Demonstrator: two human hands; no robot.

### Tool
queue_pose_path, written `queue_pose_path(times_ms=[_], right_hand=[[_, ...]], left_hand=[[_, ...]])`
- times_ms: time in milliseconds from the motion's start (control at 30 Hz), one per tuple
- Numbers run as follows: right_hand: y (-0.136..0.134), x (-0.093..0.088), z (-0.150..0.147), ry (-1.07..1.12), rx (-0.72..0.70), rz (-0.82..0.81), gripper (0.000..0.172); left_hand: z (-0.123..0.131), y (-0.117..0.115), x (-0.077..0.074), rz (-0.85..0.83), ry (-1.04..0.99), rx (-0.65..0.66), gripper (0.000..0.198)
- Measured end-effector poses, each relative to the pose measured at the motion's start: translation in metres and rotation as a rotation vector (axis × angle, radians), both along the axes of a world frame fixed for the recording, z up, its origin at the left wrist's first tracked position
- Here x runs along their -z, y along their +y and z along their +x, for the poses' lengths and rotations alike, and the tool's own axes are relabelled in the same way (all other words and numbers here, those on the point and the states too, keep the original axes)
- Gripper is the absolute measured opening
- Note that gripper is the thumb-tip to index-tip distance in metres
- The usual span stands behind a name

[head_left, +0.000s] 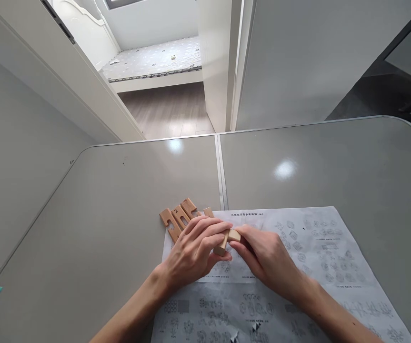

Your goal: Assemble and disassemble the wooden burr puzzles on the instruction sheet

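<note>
My left hand (197, 245) is closed around a pale wooden puzzle piece (220, 247), with the fingers over its top and the thumb below. My right hand (267, 250) pinches another pale wooden puzzle piece (234, 235) between thumb and fingers. The two pieces meet between my hands; whether they interlock is hidden by the fingers. Just beyond my left hand lie several browner, notched puzzle pieces (170, 225), one marked with a 2. A lighter wooden end (208, 212) shows behind my left fingers.
Under my hands lies a creased paper sheet (291, 290) printed with puzzle diagrams, torn in spots near the bottom. The grey table (119, 228) has a metal seam (221, 171) down its middle. Beyond its far edge, a doorway shows a bed (155, 62).
</note>
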State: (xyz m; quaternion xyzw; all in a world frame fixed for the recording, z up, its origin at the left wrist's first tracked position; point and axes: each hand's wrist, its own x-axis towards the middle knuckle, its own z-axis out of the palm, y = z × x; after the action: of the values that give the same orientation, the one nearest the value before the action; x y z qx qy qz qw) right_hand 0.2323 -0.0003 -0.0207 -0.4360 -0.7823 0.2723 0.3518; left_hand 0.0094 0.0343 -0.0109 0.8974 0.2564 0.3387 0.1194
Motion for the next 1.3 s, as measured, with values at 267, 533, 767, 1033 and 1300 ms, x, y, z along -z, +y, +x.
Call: queue_pose_path(times_ms=[267,533,767,1033,1300], right_hand=[[-0.004,-0.004,-0.009,-0.050,-0.062,0.242,0.018],[-0.006,-0.002,-0.002,0.068,-0.021,0.184,0.016],[-0.007,0.002,-0.002,0.139,0.174,0.041,0.008],[-0.005,0.005,-0.003,0.117,0.231,-0.036,0.006],[-0.003,0.005,-0.005,-0.033,0.104,0.029,0.012]], left_hand=[[0.002,-0.004,-0.006,-0.411,-0.171,-0.143,0.005],[0.002,0.002,-0.025,-0.657,-0.417,-0.385,0.031],[-0.011,0.014,-0.015,-0.379,-0.186,-0.554,0.033],[-0.012,0.017,-0.007,-0.310,-0.053,-0.583,0.033],[-0.008,0.015,-0.002,-0.209,0.068,-0.578,0.029]])
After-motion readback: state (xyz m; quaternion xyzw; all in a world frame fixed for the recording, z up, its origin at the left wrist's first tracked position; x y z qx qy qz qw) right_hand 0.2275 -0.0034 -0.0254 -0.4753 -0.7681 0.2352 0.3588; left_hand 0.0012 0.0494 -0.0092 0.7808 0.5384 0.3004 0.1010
